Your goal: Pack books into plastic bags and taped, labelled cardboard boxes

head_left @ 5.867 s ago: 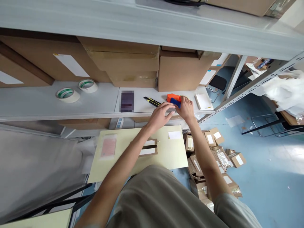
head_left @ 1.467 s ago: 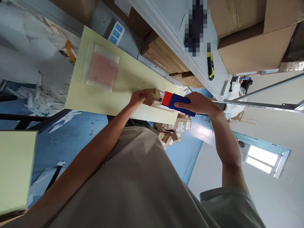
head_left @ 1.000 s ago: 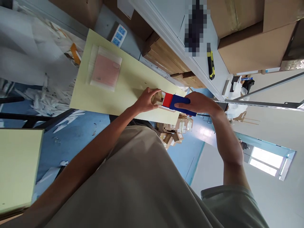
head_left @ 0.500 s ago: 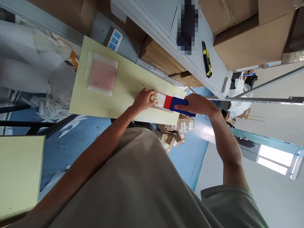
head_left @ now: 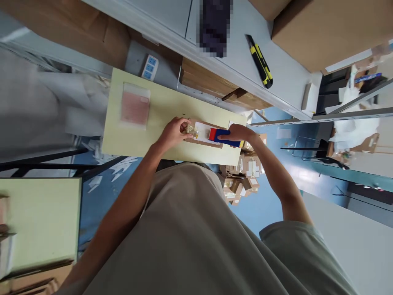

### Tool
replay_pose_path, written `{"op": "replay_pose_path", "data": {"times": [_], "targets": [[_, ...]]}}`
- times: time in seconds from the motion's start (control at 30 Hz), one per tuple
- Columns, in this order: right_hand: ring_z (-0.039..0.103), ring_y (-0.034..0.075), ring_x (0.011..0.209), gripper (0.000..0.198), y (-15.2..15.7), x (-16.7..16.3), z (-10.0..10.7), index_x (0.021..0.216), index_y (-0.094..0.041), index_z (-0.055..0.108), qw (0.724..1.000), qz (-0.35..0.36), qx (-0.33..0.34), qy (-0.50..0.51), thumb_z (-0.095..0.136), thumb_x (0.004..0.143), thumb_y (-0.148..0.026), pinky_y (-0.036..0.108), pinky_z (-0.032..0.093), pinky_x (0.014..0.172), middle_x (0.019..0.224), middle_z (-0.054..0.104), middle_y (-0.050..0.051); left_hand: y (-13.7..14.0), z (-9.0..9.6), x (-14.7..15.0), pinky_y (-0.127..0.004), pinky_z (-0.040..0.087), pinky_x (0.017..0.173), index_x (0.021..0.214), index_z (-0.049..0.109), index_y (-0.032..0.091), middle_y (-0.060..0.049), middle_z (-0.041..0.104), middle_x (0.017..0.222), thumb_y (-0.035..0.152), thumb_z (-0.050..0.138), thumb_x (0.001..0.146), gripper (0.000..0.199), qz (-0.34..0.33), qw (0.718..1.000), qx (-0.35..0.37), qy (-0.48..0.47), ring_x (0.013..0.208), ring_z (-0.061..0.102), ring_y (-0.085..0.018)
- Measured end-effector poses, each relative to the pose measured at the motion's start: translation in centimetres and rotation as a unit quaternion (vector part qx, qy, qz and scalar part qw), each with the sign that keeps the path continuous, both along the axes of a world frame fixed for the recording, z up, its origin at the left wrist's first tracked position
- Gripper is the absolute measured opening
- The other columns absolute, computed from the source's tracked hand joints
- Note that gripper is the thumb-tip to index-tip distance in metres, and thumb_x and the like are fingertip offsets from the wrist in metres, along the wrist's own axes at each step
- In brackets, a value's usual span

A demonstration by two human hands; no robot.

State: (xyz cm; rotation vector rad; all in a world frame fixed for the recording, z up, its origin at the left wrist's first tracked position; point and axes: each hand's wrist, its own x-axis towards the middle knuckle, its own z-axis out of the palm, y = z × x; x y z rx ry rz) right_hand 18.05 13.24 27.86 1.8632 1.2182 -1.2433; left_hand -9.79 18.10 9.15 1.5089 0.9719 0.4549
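Observation:
A flat brown cardboard piece (head_left: 216, 144) with a white label (head_left: 202, 131) lies on the pale yellow tabletop (head_left: 159, 143). At its left end my left hand (head_left: 174, 133) pinches a crinkled, clear, yellowish plastic piece (head_left: 190, 130) between thumb and fingers. My right hand (head_left: 241, 133) is wrapped around a blue block-like object (head_left: 223, 136) with a red end, which points left over the label. A small yellow part shows at its other end. Whether the red end touches the label I cannot tell.
A pink sheet in clear wrap (head_left: 135, 107) lies at the table's left. Behind stand a power strip (head_left: 150, 67) and a shelf holding a yellow-black box cutter (head_left: 260, 63). Cardboard boxes (head_left: 242, 176) are piled on the floor to the right. Another yellow table (head_left: 39, 213) stands at lower left.
The whole view has shifted. The blue and red object, still in my right hand, sits at a different angle over the cardboard, and more of the label shows. My left hand keeps its pinch.

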Motion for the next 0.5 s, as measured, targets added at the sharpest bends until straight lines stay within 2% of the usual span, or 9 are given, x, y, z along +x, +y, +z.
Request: {"op": "replay_pose_path", "data": {"times": [0.13, 0.23, 0.33, 0.5], "targets": [[0.081, 0.026, 0.07, 0.067, -0.8, 1.8, -2.1, 0.088, -0.016, 0.077, 0.998, -0.004, 0.022, 0.058, 0.08, 0.093, -0.083, 0.034, 0.059, 0.069, 0.078, 0.084, 0.016, -1.8, 1.4, 0.4, -0.04, 0.062, 0.102, 0.117, 0.074, 0.025, -0.006, 0.076, 0.109, 0.041, 0.107, 0.065, 0.064, 0.086, 0.995, -0.043, 0.012, 0.102, 0.072, -0.025], [0.08, 0.025, 0.068, 0.065, -1.4, 3.1, -3.2, 0.093, -0.017, 0.078, 0.996, -0.01, 0.032, 0.088, 0.078, 0.096, -0.082, 0.033, 0.057, 0.067, 0.076, 0.083, 0.013, -3.8, 1.9, 1.6, -0.036, 0.062, 0.102, 0.117, 0.076, 0.021, -0.008, 0.081, 0.112, 0.049, 0.1, 0.076, 0.055, 0.179, 0.981, -0.068, 0.027, 0.107, 0.076, -0.025], [0.08, 0.026, 0.07, 0.062, -1.8, 3.8, -3.9, 0.099, -0.017, 0.079, 0.993, -0.001, 0.047, 0.11, 0.075, 0.099, -0.079, 0.033, 0.055, 0.068, 0.074, 0.082, 0.011, -5.3, 1.7, 3.3, -0.035, 0.06, 0.101, 0.108, 0.081, 0.02, -0.01, 0.083, 0.112, 0.057, 0.086, 0.09, 0.042, 0.263, 0.961, -0.052, 0.065, 0.112, 0.077, -0.027], [0.083, 0.03, 0.084, 0.059, -2.2, 4.0, -4.6, 0.11, -0.016, 0.081, 0.989, 0.028, 0.093, 0.112, 0.076, 0.1, -0.074, 0.035, 0.056, 0.077, 0.077, 0.082, 0.012, -6.3, 1.7, 5.1, -0.036, 0.058, 0.108, 0.109, 0.087, 0.022, -0.011, 0.085, 0.118, 0.05, 0.079, 0.097, 0.032, 0.334, 0.928, 0.001, 0.162, 0.12, 0.076, -0.028]]}}
